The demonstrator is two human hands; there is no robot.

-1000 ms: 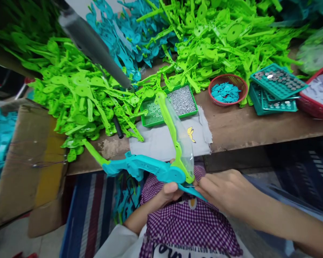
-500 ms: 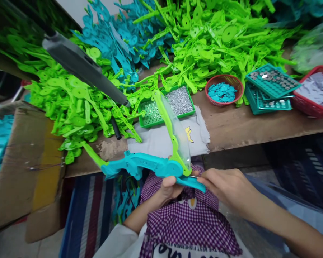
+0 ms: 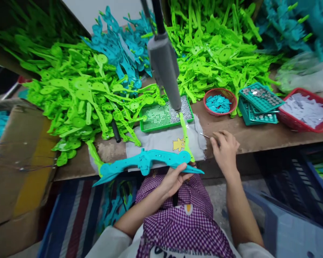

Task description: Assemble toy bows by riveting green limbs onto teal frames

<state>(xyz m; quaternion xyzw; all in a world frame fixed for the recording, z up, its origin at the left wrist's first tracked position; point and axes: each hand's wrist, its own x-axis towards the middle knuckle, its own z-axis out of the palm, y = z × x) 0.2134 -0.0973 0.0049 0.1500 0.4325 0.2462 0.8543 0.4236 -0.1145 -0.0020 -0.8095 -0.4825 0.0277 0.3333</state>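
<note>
My left hand (image 3: 174, 181) is closed around the right end of a blue plastic bow-shaped toy piece (image 3: 161, 157), just past the table's front edge. A green arm (image 3: 186, 138) with clear film stands up from that end, and another green arm (image 3: 95, 157) sits at the left end. My right hand (image 3: 226, 148) is apart from the piece, over the table edge to the right. From its pinched fingers sticks a thin metal rod (image 3: 204, 135), whose handle is hidden. A grey power screwdriver (image 3: 165, 68) hangs tip down over the screw tray, close to the green arm's top.
A green tray (image 3: 157, 118) of small screws stands on a grey cloth (image 3: 150, 138). Piles of green parts (image 3: 83, 95) and blue parts (image 3: 134, 53) cover the back. At right are a red basket (image 3: 220, 101), teal trays (image 3: 261, 96) and a red bin (image 3: 298, 123).
My right hand has drawn away from the piece, up and to the right, with the metal rod. My left hand has raised and turned the piece. The screwdriver now appears farther right.
</note>
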